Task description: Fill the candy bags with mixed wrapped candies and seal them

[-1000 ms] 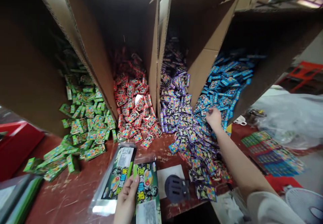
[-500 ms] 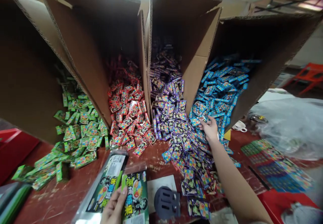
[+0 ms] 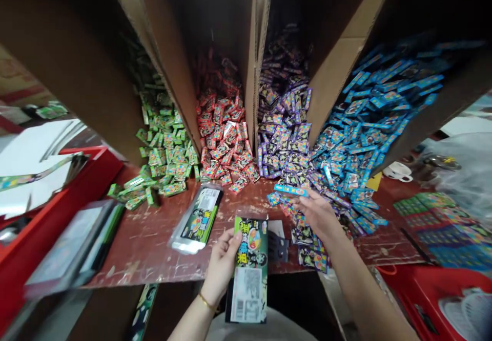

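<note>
My left hand (image 3: pixel 222 260) grips the edge of a black and green candy pouch (image 3: pixel 249 259) printed with yellow characters and a white label. The pouch hangs at the table's front edge. In the fingers of my right hand (image 3: pixel 320 215) is a slim blue candy packet (image 3: pixel 289 190), held above spilled purple packets (image 3: pixel 305 231) to the upper right of the pouch. Another printed pouch (image 3: pixel 200 218) in clear plastic lies left of my left hand. A dark slotted object (image 3: pixel 277 248) is partly hidden behind the held pouch.
Upright cardboard boxes (image 3: pixel 342 64) spill green packets (image 3: pixel 169 162), red packets (image 3: pixel 226 141), purple packets (image 3: pixel 282 139) and blue packets (image 3: pixel 357 141) onto the red table (image 3: pixel 138 249). Red trays (image 3: pixel 96 167) flank the table. Rows of coloured packets (image 3: pixel 442 223) lie at right.
My right hand has drawn back from the blue pile with a blue packet. My left hand has moved the pouch away from the one lying on the table. The view has tilted down.
</note>
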A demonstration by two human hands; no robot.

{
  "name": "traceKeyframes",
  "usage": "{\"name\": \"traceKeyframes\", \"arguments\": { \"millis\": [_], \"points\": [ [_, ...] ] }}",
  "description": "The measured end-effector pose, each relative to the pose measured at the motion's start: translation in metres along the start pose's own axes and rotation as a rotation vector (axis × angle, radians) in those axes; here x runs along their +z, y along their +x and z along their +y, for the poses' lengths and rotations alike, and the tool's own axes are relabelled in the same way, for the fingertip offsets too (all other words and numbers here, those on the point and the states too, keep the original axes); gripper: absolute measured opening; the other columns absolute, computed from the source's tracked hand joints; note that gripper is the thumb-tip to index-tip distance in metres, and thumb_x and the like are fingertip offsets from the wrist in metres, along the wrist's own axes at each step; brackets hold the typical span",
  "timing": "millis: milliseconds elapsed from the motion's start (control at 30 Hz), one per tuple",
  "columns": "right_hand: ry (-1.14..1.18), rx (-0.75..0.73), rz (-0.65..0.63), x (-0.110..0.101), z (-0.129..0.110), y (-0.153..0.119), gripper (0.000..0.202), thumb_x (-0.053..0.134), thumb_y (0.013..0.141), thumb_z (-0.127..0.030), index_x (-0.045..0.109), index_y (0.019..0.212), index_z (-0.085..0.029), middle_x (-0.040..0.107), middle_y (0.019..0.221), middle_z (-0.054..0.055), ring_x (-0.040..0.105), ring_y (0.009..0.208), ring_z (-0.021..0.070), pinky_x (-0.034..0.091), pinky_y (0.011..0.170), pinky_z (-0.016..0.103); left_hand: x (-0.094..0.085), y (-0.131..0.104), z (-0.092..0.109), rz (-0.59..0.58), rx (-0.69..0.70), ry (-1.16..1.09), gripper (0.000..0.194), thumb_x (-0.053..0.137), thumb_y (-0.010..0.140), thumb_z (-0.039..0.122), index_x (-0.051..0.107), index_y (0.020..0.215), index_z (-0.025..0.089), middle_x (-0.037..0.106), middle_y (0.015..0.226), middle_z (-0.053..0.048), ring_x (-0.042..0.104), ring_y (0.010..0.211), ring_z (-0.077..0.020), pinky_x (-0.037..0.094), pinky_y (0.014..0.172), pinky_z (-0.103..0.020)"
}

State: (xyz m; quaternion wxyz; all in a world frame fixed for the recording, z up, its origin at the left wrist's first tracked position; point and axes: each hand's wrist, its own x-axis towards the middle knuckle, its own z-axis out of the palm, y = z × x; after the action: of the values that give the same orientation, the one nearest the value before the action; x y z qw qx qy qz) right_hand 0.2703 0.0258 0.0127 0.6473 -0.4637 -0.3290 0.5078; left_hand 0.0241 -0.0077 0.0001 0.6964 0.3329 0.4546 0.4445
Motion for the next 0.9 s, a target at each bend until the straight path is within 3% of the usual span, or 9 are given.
{"name": "traceKeyframes", "arguments": {
  "millis": [100,167,267,333,400,533,733,900],
  "points": [
    [-0.033,0.018,0.141,0.02,0.009,-0.007,0.032,0.076,0.062,-0.038,0.053,0.071,-0.019,0.056,0.057,-0.004,0.051,0.041,0.0077,0.041,0.038,0.02,0.001,-0.006,-0.005,-0.04,0.025,0.01,0.03,0.067,0.074,0.042,0.061,0.088,0.015,0.071,0.083,-0.006,0.065,0.071,-0.0174,0.049,0.07,-0.028],
    [-0.033,0.007,0.161,0.029,0.009,-0.011,0.034,0.076,0.062,-0.039,0.053,0.077,-0.02,0.056,0.06,-0.005,0.047,0.037,0.0059,0.035,0.034,0.019,0.002,-0.009,-0.008,-0.053,0.038,0.021,0.03,0.066,0.075,0.041,0.06,0.089,0.015,0.07,0.08,-0.005,0.064,0.068,-0.0162,0.048,0.07,-0.027],
    [-0.061,-0.004,0.031,0.038,0.005,-0.015,0.048,0.074,0.065,-0.037,0.052,0.107,-0.026,0.062,0.085,-0.001,0.057,0.048,0.0093,0.048,0.045,0.025,0.004,-0.01,-0.011,-0.051,0.066,0.029,0.031,0.066,0.075,0.042,0.06,0.088,0.015,0.069,0.076,-0.004,0.063,0.067,-0.0158,0.047,0.068,-0.026],
    [-0.097,0.021,-0.103,0.044,0.005,-0.016,0.052,0.071,0.069,-0.037,0.049,0.116,-0.028,0.061,0.099,0.003,0.063,0.058,0.0124,0.053,0.058,0.031,0.006,-0.011,-0.013,-0.043,0.078,0.026,0.032,0.067,0.074,0.043,0.06,0.087,0.014,0.069,0.075,-0.003,0.062,0.066,-0.0155,0.047,0.066,-0.026],
    [-0.123,0.003,-0.149,0.051,0.009,-0.017,0.044,0.071,0.068,-0.037,0.055,0.107,-0.025,0.063,0.098,0.003,0.064,0.068,0.0143,0.054,0.065,0.031,0.006,-0.011,-0.015,-0.047,0.078,0.018,0.033,0.066,0.074,0.044,0.06,0.088,0.014,0.069,0.074,-0.003,0.062,0.064,-0.015,0.046,0.065,-0.025],
    [-0.219,-0.095,-0.123,0.06,0.027,-0.014,0.028,0.075,0.065,-0.036,0.059,0.084,-0.022,0.066,0.081,0.001,0.061,0.071,0.0152,0.051,0.066,0.028,0.004,-0.012,-0.018,-0.069,0.073,-0.003,0.033,0.065,0.075,0.044,0.061,0.09,0.015,0.07,0.076,-0.003,0.062,0.064,-0.0151,0.046,0.064,-0.026],
    [-0.501,-0.081,-0.442,0.045,0.032,-0.01,0.025,0.064,0.077,-0.039,0.068,0.097,-0.024,0.066,0.099,0.004,0.058,0.097,0.0217,0.044,0.09,0.038,-0.001,-0.015,-0.019,-0.103,0.063,-0.031,0.03,0.063,0.078,0.04,0.059,0.093,0.014,0.07,0.078,-0.004,0.063,0.067,-0.0152,0.047,0.067,-0.026],
    [-0.568,-0.139,-0.505,0.046,0.03,-0.022,0.021,0.063,0.079,-0.037,0.071,0.095,-0.025,0.06,0.099,0.005,0.056,0.098,0.0208,0.044,0.09,0.037,-0.001,-0.019,-0.021,-0.114,0.051,-0.038,0.029,0.061,0.08,0.039,0.06,0.094,0.014,0.069,0.079,-0.005,0.063,0.068,-0.0156,0.047,0.067,-0.026]
  ]
}}
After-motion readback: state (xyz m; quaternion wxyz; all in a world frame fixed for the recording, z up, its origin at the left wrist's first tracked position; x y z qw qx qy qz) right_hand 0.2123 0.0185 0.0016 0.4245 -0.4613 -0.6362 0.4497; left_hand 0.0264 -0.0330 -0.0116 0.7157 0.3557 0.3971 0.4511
